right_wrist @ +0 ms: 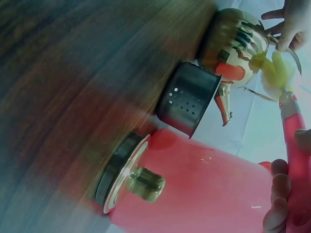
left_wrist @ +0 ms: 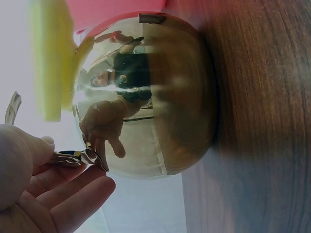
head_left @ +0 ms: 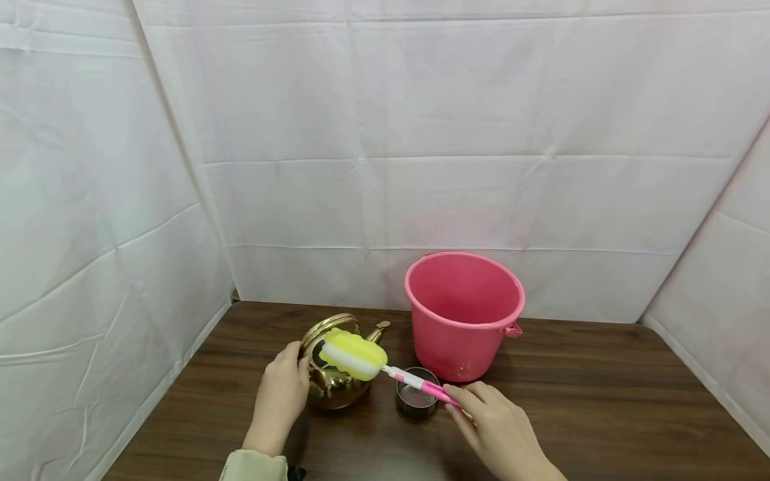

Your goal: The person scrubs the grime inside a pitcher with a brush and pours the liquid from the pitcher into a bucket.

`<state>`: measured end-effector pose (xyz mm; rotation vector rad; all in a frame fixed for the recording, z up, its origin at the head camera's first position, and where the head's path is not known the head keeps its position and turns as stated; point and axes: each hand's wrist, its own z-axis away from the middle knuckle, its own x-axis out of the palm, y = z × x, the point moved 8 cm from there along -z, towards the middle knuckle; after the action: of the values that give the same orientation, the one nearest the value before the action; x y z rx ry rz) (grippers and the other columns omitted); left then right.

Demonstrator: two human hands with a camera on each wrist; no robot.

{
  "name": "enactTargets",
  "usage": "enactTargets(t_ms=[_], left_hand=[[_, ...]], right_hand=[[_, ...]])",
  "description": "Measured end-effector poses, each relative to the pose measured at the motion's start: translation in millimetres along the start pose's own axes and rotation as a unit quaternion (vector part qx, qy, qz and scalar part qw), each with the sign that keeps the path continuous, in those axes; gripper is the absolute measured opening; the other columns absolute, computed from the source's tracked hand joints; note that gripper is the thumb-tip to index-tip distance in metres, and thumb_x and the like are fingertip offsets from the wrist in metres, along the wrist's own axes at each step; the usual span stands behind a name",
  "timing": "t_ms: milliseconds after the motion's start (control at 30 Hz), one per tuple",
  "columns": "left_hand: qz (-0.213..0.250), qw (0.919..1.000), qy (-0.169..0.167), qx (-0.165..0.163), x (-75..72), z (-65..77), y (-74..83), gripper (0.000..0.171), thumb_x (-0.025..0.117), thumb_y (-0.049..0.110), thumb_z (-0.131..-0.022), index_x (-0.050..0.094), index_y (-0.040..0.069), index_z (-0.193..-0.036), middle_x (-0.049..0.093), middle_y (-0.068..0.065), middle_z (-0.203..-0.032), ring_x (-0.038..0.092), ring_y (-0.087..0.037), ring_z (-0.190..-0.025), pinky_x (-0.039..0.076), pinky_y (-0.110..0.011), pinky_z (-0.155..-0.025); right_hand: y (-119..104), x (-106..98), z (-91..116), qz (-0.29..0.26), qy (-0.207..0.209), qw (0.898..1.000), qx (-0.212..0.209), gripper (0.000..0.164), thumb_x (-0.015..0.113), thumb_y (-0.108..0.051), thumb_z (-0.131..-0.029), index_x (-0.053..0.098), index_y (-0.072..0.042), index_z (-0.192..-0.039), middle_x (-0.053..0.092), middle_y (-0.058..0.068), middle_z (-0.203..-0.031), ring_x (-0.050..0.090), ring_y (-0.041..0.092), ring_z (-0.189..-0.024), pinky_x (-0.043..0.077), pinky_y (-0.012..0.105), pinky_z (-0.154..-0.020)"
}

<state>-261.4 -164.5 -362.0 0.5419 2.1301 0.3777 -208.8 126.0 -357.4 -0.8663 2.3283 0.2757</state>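
A shiny gold teapot [head_left: 333,391] stands on the wooden table, its spout pointing right and away. My left hand [head_left: 278,391] pinches the teapot's metal handle [left_wrist: 73,158] between thumb and fingers, close to the rounded body. In my right hand [head_left: 502,431] is the pink handle of a sponge brush [head_left: 355,354], gripped near its end. The brush's yellow and white sponge head hovers over the teapot's open top, seemingly outside it. Right of the teapot sits a perforated metal strainer cup [right_wrist: 187,99], below the brush handle.
Behind the strainer, a pink bucket [head_left: 460,354] stands upright on the table [head_left: 613,401]. In the right wrist view, a lid with a metal knob [right_wrist: 146,183] lies near the bucket; my right hand hides it in the head view. White cloth [head_left: 385,133] hangs around the table.
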Motion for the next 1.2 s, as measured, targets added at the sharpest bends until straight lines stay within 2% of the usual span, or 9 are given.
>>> enactTargets(t_ms=[100, 167, 333, 400, 733, 833, 1100, 1200], left_hand=[[0.000, 1.0000, 0.002, 0.001, -2.1, -0.7, -0.6, 0.022, 0.060, 0.001, -0.089, 0.057, -0.011, -0.108, 0.064, -0.026, -0.094, 0.066, -0.040, -0.083, 0.055, -0.046, -0.065], [0.000, 1.0000, 0.002, -0.002, -3.2, 0.8, -1.9, 0.022, 0.060, 0.001, -0.089, 0.057, -0.011, -0.107, 0.064, -0.027, -0.094, 0.066, -0.041, -0.083, 0.055, -0.047, -0.066], [-0.004, 0.9999, 0.003, -0.010, -5.6, 9.0, -5.2, 0.022, 0.061, 0.000, -0.088, 0.057, -0.011, -0.106, 0.065, -0.026, -0.093, 0.066, -0.042, -0.084, 0.054, -0.048, -0.066], [-0.004, 0.9999, 0.007, -0.009, -5.9, 11.0, -5.0, 0.021, 0.062, 0.000, -0.087, 0.057, -0.011, -0.105, 0.065, -0.026, -0.093, 0.066, -0.041, -0.083, 0.055, -0.047, -0.065], [-0.001, 1.0000, 0.009, -0.001, -5.1, 7.5, 4.0, 0.020, 0.061, 0.000, -0.088, 0.057, -0.010, -0.105, 0.065, -0.025, -0.092, 0.066, -0.040, -0.083, 0.055, -0.046, -0.066], [-0.002, 1.0000, 0.009, 0.003, -5.5, 5.2, 5.6, 0.020, 0.061, -0.001, -0.088, 0.057, -0.011, -0.105, 0.065, -0.026, -0.093, 0.066, -0.040, -0.083, 0.055, -0.047, -0.066], [0.001, 1.0000, 0.000, -0.006, -8.2, 4.7, 4.1, 0.021, 0.060, 0.000, -0.089, 0.057, -0.011, -0.106, 0.065, -0.025, -0.094, 0.066, -0.040, -0.085, 0.055, -0.047, -0.068], [0.003, 1.0000, 0.002, -0.007, -9.4, 5.9, 3.0, 0.021, 0.061, 0.000, -0.089, 0.057, -0.011, -0.106, 0.065, -0.025, -0.094, 0.066, -0.040, -0.085, 0.055, -0.047, -0.068]], right_hand=[[1.2, 1.6, 0.6, -0.002, -0.004, 1.000, 0.002, 0.024, 0.058, -0.038, -0.093, 0.072, -0.021, -0.103, 0.060, -0.012, -0.083, 0.054, 0.004, -0.069, 0.042, 0.019, -0.049], [0.8, 2.7, 2.2, -0.008, -0.002, 1.000, 0.004, 0.022, 0.061, -0.036, -0.091, 0.072, -0.021, -0.102, 0.060, -0.012, -0.083, 0.054, 0.003, -0.069, 0.042, 0.018, -0.049], [-2.5, 2.2, 10.6, -0.014, 0.015, 1.000, 0.004, 0.041, 0.042, -0.046, -0.098, 0.073, -0.020, -0.098, 0.058, -0.011, -0.080, 0.050, 0.002, -0.066, 0.040, 0.016, -0.049], [-1.9, 0.2, 13.1, -0.015, 0.021, 1.000, 0.003, 0.044, 0.039, -0.047, -0.099, 0.073, -0.019, -0.098, 0.058, -0.011, -0.079, 0.049, 0.003, -0.065, 0.040, 0.016, -0.050], [6.4, -14.4, 16.3, -0.029, 0.042, 0.999, -0.005, 0.037, 0.048, -0.043, -0.097, 0.073, -0.016, -0.099, 0.065, -0.006, -0.087, 0.058, 0.010, -0.071, 0.046, 0.023, -0.055], [7.3, -17.2, 16.9, -0.025, 0.046, 0.999, -0.006, 0.039, 0.046, -0.044, -0.097, 0.073, -0.016, -0.099, 0.066, -0.006, -0.089, 0.060, 0.011, -0.074, 0.047, 0.025, -0.057], [7.6, -23.5, 24.3, -0.025, 0.046, 0.999, 0.003, 0.038, 0.045, -0.043, -0.098, 0.072, -0.017, -0.099, 0.058, -0.008, -0.079, 0.050, 0.007, -0.065, 0.041, 0.020, -0.053], [6.6, -27.3, 30.2, -0.019, 0.053, 0.998, 0.006, 0.037, 0.045, -0.043, -0.098, 0.073, -0.017, -0.098, 0.058, -0.009, -0.077, 0.051, 0.007, -0.065, 0.042, 0.020, -0.052]])
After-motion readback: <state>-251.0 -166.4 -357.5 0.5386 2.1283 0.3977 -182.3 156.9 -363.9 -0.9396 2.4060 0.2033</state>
